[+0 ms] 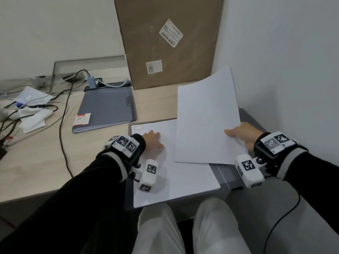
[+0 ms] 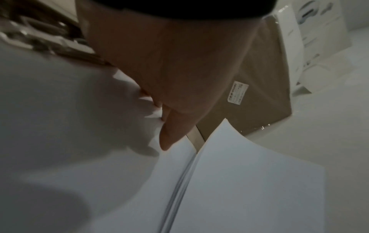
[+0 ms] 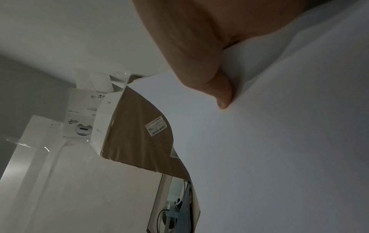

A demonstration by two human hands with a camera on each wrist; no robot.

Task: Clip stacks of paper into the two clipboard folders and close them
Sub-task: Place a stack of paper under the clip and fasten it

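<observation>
Right hand (image 1: 244,136) pinches a stack of paper (image 1: 205,118) at its right edge, thumb on top, fingers hidden underneath. Stack is lifted and tilted, far corner raised toward 1 o'clock; its near edge overlaps the flat sheets below. Right wrist view confirms the thumb (image 3: 217,88) pressed on the top sheet.

Left hand (image 1: 152,139) lies flat on a second stack of paper (image 1: 174,180), fingers straight and together, pressing it down near its far-left corner. Left wrist view shows fingers (image 2: 171,126) extended on the sheet, with the layered edge of the lifted stack just to the right.

That flat stack sits on an open grey clipboard folder (image 1: 229,178) at 6 o'clock, overhanging the near edge of the table (image 1: 36,162) above the person's lap. The folder's right half shows under the lifted stack, from 3 to 5 o'clock. Can't tell where its clip is.

Second clipboard folder (image 1: 108,109) is closed, lying flat at 10 o'clock, apart from the open one, red-and-white label at its near-left corner, paper edges showing along its near side.

Behind it, a power strip (image 1: 110,84) with plugs and cables. Cardboard box (image 1: 168,39) stands at 12 o'clock against the wall. Loose wrappers and cables at 9 o'clock.
</observation>
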